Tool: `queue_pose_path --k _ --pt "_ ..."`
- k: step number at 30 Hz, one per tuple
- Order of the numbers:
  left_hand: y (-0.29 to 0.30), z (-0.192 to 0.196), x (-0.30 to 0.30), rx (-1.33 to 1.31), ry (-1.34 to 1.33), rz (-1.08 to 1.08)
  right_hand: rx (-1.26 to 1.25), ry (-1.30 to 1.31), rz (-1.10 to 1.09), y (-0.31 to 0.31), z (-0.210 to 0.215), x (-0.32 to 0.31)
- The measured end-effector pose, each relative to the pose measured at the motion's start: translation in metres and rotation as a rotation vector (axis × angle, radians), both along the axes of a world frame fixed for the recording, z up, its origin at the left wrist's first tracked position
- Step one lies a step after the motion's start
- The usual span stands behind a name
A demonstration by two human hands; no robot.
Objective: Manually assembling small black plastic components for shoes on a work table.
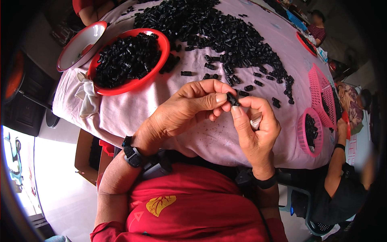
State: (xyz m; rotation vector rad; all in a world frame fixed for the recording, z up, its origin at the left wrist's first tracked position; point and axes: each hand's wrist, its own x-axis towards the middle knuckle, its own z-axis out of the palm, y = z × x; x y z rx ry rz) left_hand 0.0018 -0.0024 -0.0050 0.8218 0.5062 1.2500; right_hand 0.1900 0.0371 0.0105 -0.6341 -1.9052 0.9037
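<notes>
Between my two hands, over the near part of the table, is a small black cylindrical plastic piece [232,99]. My left hand [185,103] pinches it with thumb and fingertips from the left. From the right, my right hand [258,129] grips the same piece between thumb and forefinger. A pale, flat-looking object [256,120] is tucked in the curled fingers of my right hand; its kind is mostly hidden. Just beyond my fingertips lie several loose black pieces [248,88], at the near edge of a large spread heap [201,28] of the same kind.
A red basin [164,60] full of black pieces stands at the left, beside a white bowl with a red rim [66,64] and a white cloth [88,97]. Pink plastic baskets [318,139] sit at the right edge. A pink cloth [193,139] covers the table. Other people sit around it.
</notes>
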Motion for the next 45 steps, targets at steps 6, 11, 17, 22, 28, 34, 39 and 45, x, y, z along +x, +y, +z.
queue_pose_path --k 6,11,17,22,28,34,39,45 --pt "0.000 0.001 0.005 -0.006 0.085 0.071 0.215 -0.109 -0.043 0.002 -0.001 -0.002" --pt "0.000 0.001 0.004 0.044 0.138 0.040 0.270 -0.201 -0.103 0.002 0.005 -0.002" --pt "0.001 0.001 0.006 0.080 0.206 0.016 0.193 -0.340 -0.107 0.004 0.008 0.000" --pt "0.000 0.000 0.009 0.063 0.172 0.004 0.275 -0.385 -0.130 0.007 0.003 0.000" --pt "0.000 0.000 0.007 0.032 0.130 -0.027 0.287 -0.361 -0.156 0.009 -0.003 0.000" --pt "0.000 -0.002 0.009 0.003 0.122 -0.030 0.353 -0.391 -0.183 0.009 -0.001 -0.001" --pt "0.002 -0.004 0.009 -0.014 0.106 -0.025 0.363 -0.381 -0.189 0.010 -0.004 -0.001" --pt "0.001 -0.004 0.008 -0.020 0.042 -0.043 0.358 -0.411 -0.183 0.009 -0.002 0.000"
